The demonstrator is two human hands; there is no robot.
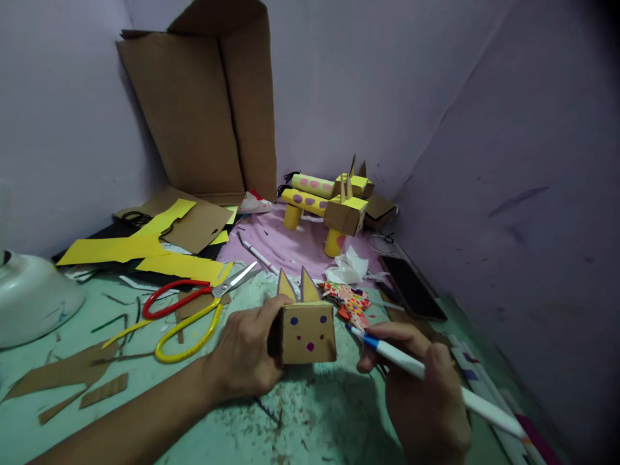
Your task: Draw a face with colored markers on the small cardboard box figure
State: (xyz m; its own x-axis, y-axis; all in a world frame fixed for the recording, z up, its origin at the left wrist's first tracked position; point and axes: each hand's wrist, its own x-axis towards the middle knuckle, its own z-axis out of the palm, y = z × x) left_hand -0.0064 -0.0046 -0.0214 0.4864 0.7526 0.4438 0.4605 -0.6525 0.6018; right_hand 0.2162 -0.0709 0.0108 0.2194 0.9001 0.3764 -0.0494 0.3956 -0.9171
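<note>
My left hand (249,345) grips the left side of a small cardboard box head (310,332). Two pointed ears stand on its top. Its front carries two blue dots, two small magenta dots and a larger magenta dot below them. In my right hand (426,387) is a white felt-tip marker (402,358) with a blue collar, held like a pen. The marker's tip points at the box head from the right, a little apart from it. Behind the box head lies a piece of flowery fabric (351,300).
Scissors (213,297) with red and yellow handles lie on the left, near cardboard scraps (62,371) and yellow paper strips (116,248). Further back stand yellow spotted cardboard animals (339,210) and a large cardboard box (203,110). A phone (411,287) rests on the right.
</note>
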